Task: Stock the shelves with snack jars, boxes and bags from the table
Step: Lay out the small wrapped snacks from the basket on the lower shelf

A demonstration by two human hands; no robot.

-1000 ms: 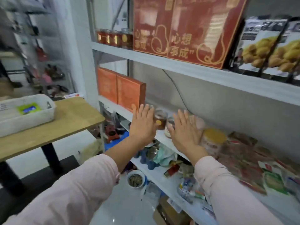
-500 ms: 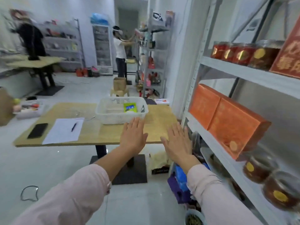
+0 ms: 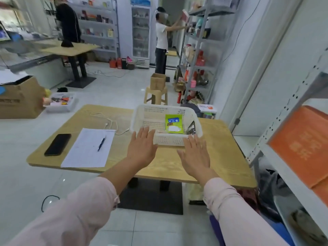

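Observation:
A white plastic basket [image 3: 150, 110] stands on the wooden table [image 3: 221, 150]. Inside it lies a green snack bag [image 3: 174, 123] and a silvery packet [image 3: 191, 128] against the right wall. My left hand [image 3: 142, 148] and my right hand [image 3: 195, 153] hover flat with straight fingers just in front of the basket, holding nothing. The white shelf unit [image 3: 284, 174] runs along the right edge, with an orange box [image 3: 301, 144] on it.
A black phone [image 3: 57, 144], a paper sheet [image 3: 90, 147] with a pen [image 3: 101, 143] and a white cable [image 3: 110, 124] lie on the table's left half. A cardboard box [image 3: 19, 98], a stool [image 3: 156, 96] and two people stand beyond.
My view has swung left from the shelf with the jars to the table. Both empty hands have come away from the shelf and now reach toward the basket.

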